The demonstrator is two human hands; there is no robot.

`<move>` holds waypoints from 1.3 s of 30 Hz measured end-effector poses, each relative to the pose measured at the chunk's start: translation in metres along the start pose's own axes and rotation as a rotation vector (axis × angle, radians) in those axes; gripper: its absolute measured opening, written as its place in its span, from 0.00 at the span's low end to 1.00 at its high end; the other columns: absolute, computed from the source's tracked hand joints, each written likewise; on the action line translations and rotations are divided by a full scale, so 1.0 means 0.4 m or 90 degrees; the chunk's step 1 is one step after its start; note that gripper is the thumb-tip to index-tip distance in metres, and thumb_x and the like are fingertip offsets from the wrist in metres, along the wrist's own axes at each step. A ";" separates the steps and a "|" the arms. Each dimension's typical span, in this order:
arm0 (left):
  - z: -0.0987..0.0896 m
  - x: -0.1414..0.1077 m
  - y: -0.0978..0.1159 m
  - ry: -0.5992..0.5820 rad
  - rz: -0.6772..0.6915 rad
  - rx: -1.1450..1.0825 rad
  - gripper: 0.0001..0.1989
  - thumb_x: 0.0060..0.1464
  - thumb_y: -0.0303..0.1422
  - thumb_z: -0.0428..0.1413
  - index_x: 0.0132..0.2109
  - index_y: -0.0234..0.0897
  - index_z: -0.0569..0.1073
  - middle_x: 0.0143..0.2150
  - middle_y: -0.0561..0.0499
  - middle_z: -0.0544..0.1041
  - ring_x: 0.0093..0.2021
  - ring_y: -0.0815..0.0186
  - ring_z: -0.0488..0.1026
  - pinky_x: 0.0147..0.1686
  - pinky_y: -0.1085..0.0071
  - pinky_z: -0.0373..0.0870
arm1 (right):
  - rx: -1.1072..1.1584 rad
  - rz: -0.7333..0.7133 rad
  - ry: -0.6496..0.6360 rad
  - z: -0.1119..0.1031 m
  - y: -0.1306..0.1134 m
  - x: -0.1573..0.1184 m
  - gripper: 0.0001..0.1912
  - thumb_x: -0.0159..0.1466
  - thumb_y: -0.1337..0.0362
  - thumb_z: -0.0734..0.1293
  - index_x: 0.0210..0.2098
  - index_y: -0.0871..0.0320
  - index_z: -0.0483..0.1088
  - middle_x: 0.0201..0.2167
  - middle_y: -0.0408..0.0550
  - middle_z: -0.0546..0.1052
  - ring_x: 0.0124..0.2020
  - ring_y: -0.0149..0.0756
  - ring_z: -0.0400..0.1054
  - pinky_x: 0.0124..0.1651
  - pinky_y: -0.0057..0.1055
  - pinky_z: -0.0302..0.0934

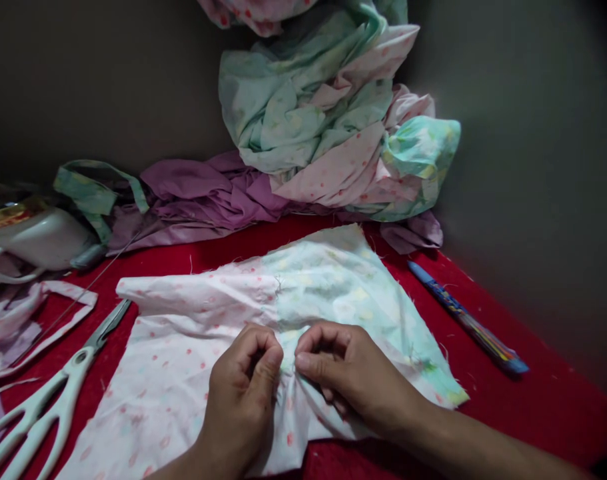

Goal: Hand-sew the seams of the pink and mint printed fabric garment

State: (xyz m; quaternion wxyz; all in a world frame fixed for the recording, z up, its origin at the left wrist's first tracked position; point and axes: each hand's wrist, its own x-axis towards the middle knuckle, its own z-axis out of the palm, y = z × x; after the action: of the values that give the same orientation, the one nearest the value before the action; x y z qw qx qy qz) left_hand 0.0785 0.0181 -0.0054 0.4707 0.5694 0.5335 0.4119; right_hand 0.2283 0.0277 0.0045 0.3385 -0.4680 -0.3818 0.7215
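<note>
A patchwork cloth [178, 373] of white fabric with pink dots joined to pale green print lies spread and wrinkled in front of me. Dark thread stitches show along its middle. My left hand [246, 393] is closed in a pinch on the gathered cloth near the join. Just beside it, my right hand [348, 373] is also pinched, thumb against forefinger, over the same seam. Whatever is between the right fingertips is too small to make out; no needle can be seen. A narrow gap separates the two hands.
White-handled scissors [58, 393] lie at left on the red tablecloth [488, 427]. A white mug [43, 240] stands behind them, near fabric strips. Purple cloth [208, 190] and a heap of printed fabric [303, 113] rise at the back. A slim blue packet [468, 317] lies at right.
</note>
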 end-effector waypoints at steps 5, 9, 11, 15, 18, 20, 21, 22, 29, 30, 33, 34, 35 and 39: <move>-0.002 -0.001 -0.006 -0.009 0.011 0.030 0.11 0.56 0.34 0.48 0.26 0.38 0.62 0.25 0.56 0.61 0.27 0.68 0.59 0.27 0.74 0.57 | 0.070 -0.101 -0.011 0.000 0.003 -0.001 0.10 0.46 0.64 0.74 0.21 0.63 0.70 0.33 0.44 0.71 0.14 0.16 0.57 0.14 0.17 0.54; -0.002 0.001 -0.003 -0.015 0.013 0.050 0.11 0.56 0.33 0.48 0.26 0.38 0.61 0.25 0.56 0.61 0.26 0.69 0.58 0.27 0.74 0.57 | 0.091 -0.135 -0.010 0.002 0.004 -0.002 0.07 0.46 0.68 0.74 0.20 0.61 0.72 0.26 0.43 0.74 0.12 0.16 0.56 0.12 0.16 0.50; -0.002 0.002 0.000 -0.016 0.017 0.061 0.11 0.56 0.33 0.48 0.25 0.38 0.61 0.24 0.56 0.60 0.26 0.69 0.58 0.26 0.74 0.56 | 0.087 -0.127 -0.015 0.002 0.004 -0.003 0.06 0.46 0.68 0.74 0.20 0.61 0.73 0.25 0.44 0.74 0.10 0.16 0.55 0.11 0.16 0.48; -0.004 0.000 0.006 -0.025 0.032 0.098 0.11 0.55 0.31 0.47 0.25 0.38 0.60 0.24 0.56 0.61 0.26 0.69 0.59 0.26 0.74 0.57 | 0.072 -0.083 -0.042 0.000 0.006 -0.004 0.08 0.45 0.66 0.75 0.20 0.64 0.73 0.17 0.42 0.71 0.09 0.16 0.53 0.10 0.15 0.45; -0.008 -0.002 0.009 -0.032 0.061 0.119 0.11 0.56 0.30 0.46 0.25 0.38 0.60 0.24 0.56 0.62 0.26 0.69 0.60 0.26 0.75 0.58 | 0.091 -0.039 -0.028 -0.004 0.007 -0.003 0.12 0.42 0.68 0.76 0.25 0.63 0.71 0.14 0.38 0.69 0.08 0.18 0.53 0.09 0.14 0.46; -0.012 -0.004 0.013 -0.036 0.098 0.135 0.11 0.56 0.29 0.46 0.25 0.38 0.60 0.25 0.56 0.62 0.26 0.70 0.61 0.27 0.75 0.58 | 0.114 -0.009 -0.022 -0.007 0.007 -0.002 0.17 0.40 0.69 0.76 0.28 0.61 0.69 0.16 0.38 0.72 0.08 0.18 0.54 0.08 0.14 0.48; -0.014 -0.004 0.015 -0.038 0.122 0.142 0.11 0.56 0.28 0.46 0.26 0.37 0.60 0.25 0.56 0.62 0.26 0.70 0.61 0.27 0.74 0.58 | 0.120 0.004 -0.025 -0.008 0.007 -0.001 0.18 0.40 0.69 0.76 0.28 0.61 0.67 0.17 0.38 0.72 0.08 0.18 0.53 0.08 0.14 0.48; -0.016 -0.005 0.017 -0.042 0.150 0.150 0.11 0.57 0.28 0.45 0.26 0.37 0.60 0.25 0.55 0.62 0.27 0.70 0.61 0.27 0.74 0.58 | 0.119 0.016 -0.032 -0.010 0.006 -0.001 0.17 0.40 0.69 0.76 0.27 0.61 0.67 0.15 0.37 0.71 0.07 0.18 0.53 0.07 0.14 0.48; -0.023 -0.008 0.022 -0.072 0.311 0.177 0.09 0.55 0.20 0.44 0.30 0.36 0.64 0.29 0.52 0.65 0.31 0.68 0.64 0.31 0.72 0.60 | 0.048 0.110 -0.049 -0.021 -0.014 0.000 0.15 0.39 0.65 0.76 0.22 0.64 0.69 0.10 0.36 0.66 0.06 0.17 0.51 0.07 0.14 0.45; -0.023 -0.008 0.021 -0.077 0.321 0.173 0.09 0.54 0.20 0.45 0.31 0.35 0.65 0.29 0.52 0.65 0.32 0.68 0.64 0.31 0.72 0.60 | 0.041 0.123 -0.052 -0.022 -0.016 0.000 0.15 0.39 0.65 0.76 0.22 0.64 0.69 0.10 0.36 0.67 0.06 0.17 0.51 0.07 0.15 0.45; -0.020 -0.008 0.018 -0.091 0.354 0.174 0.08 0.53 0.19 0.46 0.31 0.34 0.65 0.29 0.51 0.64 0.33 0.67 0.64 0.31 0.71 0.60 | 0.029 0.157 -0.062 -0.023 -0.019 0.001 0.14 0.39 0.65 0.76 0.22 0.65 0.70 0.11 0.37 0.68 0.06 0.17 0.51 0.07 0.15 0.45; -0.019 -0.008 0.017 -0.093 0.373 0.181 0.08 0.53 0.19 0.46 0.32 0.34 0.65 0.29 0.50 0.63 0.32 0.67 0.64 0.31 0.71 0.60 | 0.031 0.167 -0.064 -0.022 -0.018 0.001 0.13 0.38 0.66 0.76 0.21 0.64 0.70 0.11 0.37 0.68 0.06 0.17 0.51 0.07 0.15 0.45; -0.019 -0.009 0.017 -0.094 0.392 0.191 0.08 0.52 0.18 0.46 0.32 0.34 0.65 0.30 0.50 0.63 0.32 0.67 0.64 0.30 0.72 0.60 | 0.036 0.177 -0.066 -0.022 -0.018 0.002 0.13 0.38 0.66 0.75 0.21 0.64 0.70 0.10 0.37 0.68 0.06 0.18 0.51 0.07 0.15 0.45; -0.018 -0.010 0.024 -0.089 0.433 0.239 0.08 0.50 0.18 0.47 0.31 0.33 0.66 0.33 0.49 0.63 0.30 0.70 0.63 0.26 0.75 0.58 | 0.044 0.197 -0.093 -0.023 -0.016 0.004 0.12 0.36 0.70 0.75 0.20 0.63 0.69 0.09 0.36 0.67 0.06 0.18 0.52 0.07 0.15 0.44</move>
State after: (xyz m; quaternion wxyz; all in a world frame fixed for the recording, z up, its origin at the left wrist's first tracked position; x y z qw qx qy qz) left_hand 0.0733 0.0149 0.0055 0.2303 0.8163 0.3472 0.4002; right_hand 0.2371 0.0341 0.0068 0.2109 -0.4558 -0.3039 0.8096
